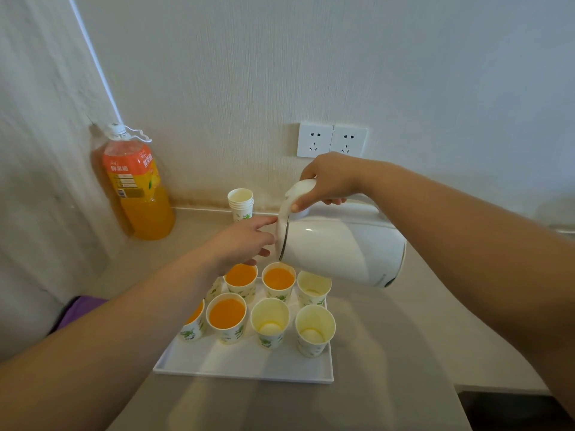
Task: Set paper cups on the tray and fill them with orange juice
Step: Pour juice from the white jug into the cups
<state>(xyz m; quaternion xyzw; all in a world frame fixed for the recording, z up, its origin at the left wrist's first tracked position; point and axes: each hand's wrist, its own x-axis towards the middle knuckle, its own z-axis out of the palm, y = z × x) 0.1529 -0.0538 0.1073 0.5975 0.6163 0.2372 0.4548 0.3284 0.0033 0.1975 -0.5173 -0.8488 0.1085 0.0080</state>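
Observation:
A white tray lies on the counter with several paper cups in two rows. Some cups hold orange juice, such as the front one and the back one. Three cups on the right are empty, among them one in the front row. My right hand grips the handle of a white kettle, tipped on its side with its mouth over the back row. My left hand has straight fingers touching the kettle's lid edge. My left forearm hides part of the leftmost cups.
A large orange juice bottle stands in the left corner against the wall. A stack of spare paper cups sits by the wall behind the tray. Two wall sockets are above the kettle. The counter's front edge drops off at lower right.

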